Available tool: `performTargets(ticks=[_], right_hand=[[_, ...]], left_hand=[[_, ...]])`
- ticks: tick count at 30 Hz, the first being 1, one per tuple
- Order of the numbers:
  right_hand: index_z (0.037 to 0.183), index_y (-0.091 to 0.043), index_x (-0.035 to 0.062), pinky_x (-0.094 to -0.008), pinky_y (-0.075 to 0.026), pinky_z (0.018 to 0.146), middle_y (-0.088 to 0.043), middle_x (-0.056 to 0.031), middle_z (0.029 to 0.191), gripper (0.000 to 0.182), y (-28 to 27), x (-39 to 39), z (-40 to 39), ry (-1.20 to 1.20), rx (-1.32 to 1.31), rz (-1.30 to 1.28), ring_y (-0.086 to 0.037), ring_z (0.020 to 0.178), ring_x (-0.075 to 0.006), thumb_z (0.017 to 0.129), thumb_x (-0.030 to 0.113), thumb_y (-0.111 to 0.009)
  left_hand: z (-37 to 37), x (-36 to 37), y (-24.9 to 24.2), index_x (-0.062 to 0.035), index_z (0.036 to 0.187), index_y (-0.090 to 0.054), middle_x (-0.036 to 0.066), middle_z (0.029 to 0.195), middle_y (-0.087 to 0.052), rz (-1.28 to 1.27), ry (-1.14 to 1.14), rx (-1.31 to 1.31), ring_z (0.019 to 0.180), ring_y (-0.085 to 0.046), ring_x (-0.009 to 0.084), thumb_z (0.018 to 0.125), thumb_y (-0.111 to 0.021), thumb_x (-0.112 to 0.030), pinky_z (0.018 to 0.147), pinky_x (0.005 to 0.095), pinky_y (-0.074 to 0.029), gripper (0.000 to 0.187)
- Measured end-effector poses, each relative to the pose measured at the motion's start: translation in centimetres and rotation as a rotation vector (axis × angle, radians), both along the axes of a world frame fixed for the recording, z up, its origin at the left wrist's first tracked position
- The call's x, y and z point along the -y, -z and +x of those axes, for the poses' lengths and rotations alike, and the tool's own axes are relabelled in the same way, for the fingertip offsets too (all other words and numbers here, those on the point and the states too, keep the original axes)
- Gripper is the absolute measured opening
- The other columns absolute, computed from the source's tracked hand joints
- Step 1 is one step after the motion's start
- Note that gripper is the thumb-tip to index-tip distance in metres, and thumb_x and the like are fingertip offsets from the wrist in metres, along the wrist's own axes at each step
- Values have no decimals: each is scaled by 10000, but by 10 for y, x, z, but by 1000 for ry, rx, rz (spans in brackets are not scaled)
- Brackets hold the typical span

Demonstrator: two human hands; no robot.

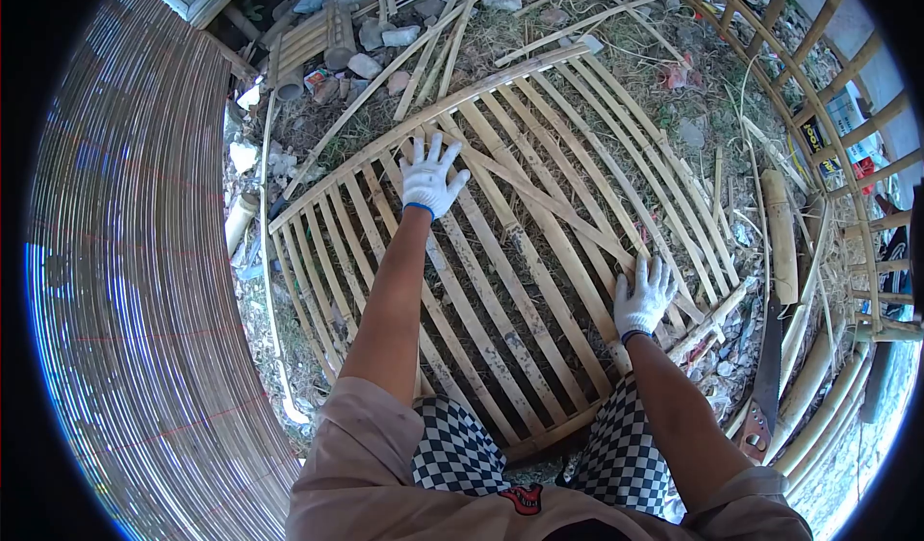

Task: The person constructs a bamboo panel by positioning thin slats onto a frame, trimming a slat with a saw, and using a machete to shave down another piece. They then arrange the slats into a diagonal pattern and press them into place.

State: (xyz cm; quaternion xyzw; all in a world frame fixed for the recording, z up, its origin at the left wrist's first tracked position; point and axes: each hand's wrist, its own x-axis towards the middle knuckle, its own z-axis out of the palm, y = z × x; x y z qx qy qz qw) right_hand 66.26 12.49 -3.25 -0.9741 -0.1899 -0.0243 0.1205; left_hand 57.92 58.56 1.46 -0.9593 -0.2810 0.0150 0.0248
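Observation:
A slatted bamboo panel lies on the ground in front of my checkered shorts, its split slats set side by side between two rails. My left hand, in a white knit glove, rests with fingers spread near the panel's far rail. Lower down on the right side, my right hand, gloved too, lies on the slats with its fingers apart. Between the two hands a thin bamboo strip runs diagonally across the slats. Neither hand visibly grips anything; the undersides of both palms are hidden.
A hand saw lies at the right beside a thick bamboo piece and several bamboo poles. A curved bamboo frame stands at upper right. Along the left hangs a slatted blind. Loose strips and stones lie beyond the panel.

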Motion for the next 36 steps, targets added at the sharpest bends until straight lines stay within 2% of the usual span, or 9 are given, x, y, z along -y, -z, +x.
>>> performTargets(ticks=[3,12,18,22,24,25,26,31,36], right_hand=[[1510,-560,128,-634,-174,1268,-451,-224,1599,607,0,0,0,-3,7,21,-336,1522,-462,953,351,-654],[1470,-594,118,-629,-175,1267,-477,-247,1565,583,-7,5,3,-19,-13,85,-359,1502,-469,958,385,-671],[1489,-577,104,-605,-206,1264,-491,-258,1558,602,-38,26,13,17,-205,227,-400,1487,-445,971,394,-673],[1454,-597,31,-450,-433,1158,-628,-242,1431,539,-88,101,15,155,-207,436,-557,1389,-372,997,306,-679],[1411,-631,16,-421,-479,1104,-684,-225,1364,495,-78,171,5,329,-208,554,-637,1298,-337,1011,303,-676],[1405,-637,24,-408,-499,1071,-682,-223,1373,482,-83,209,-8,397,-209,428,-665,1260,-318,1015,304,-681],[1364,-662,29,-397,-536,1006,-721,-197,1313,455,-62,257,-22,447,-182,471,-708,1180,-299,1008,312,-684],[957,-810,76,-413,-597,826,-783,-167,918,247,-57,402,-135,718,-375,6,-766,893,-339,880,302,-746],[963,-794,67,-398,-590,807,-783,-164,932,196,-54,418,-206,743,-408,-14,-768,866,-311,868,236,-765]], left_hand=[[4,4,-9,-367,1639,-354,73,1754,-247,-3,40,-51,1587,-238,429,1049,-525,-509,1225,717,-231,631],[4,-3,2,-365,1637,-374,63,1742,-286,18,55,-18,1584,-235,446,1022,-540,-539,1189,742,-261,660],[7,-1,-4,-383,1652,-327,28,1762,-232,28,40,-89,1601,-208,406,1046,-507,-542,1209,722,-259,652],[5,-2,0,-383,1655,-319,27,1761,-236,50,45,-85,1600,-206,412,1049,-481,-558,1192,738,-267,652],[4,-13,19,-385,1653,-324,23,1761,-236,113,83,-61,1596,-214,417,1050,-460,-579,1172,749,-284,648],[5,-16,25,-389,1654,-319,22,1763,-230,120,79,-70,1595,-218,415,1052,-452,-586,1164,749,-295,647],[5,-16,27,-392,1655,-314,21,1765,-225,127,77,-81,1593,-223,414,1054,-444,-592,1156,750,-307,646],[7,-21,34,-416,1676,-243,-1,1774,-191,201,106,-100,1591,-232,407,1078,-391,-602,1147,740,-330,643],[9,-23,39,-428,1677,-221,-6,1778,-172,214,109,-107,1592,-227,413,1088,-355,-603,1147,725,-345,628]])
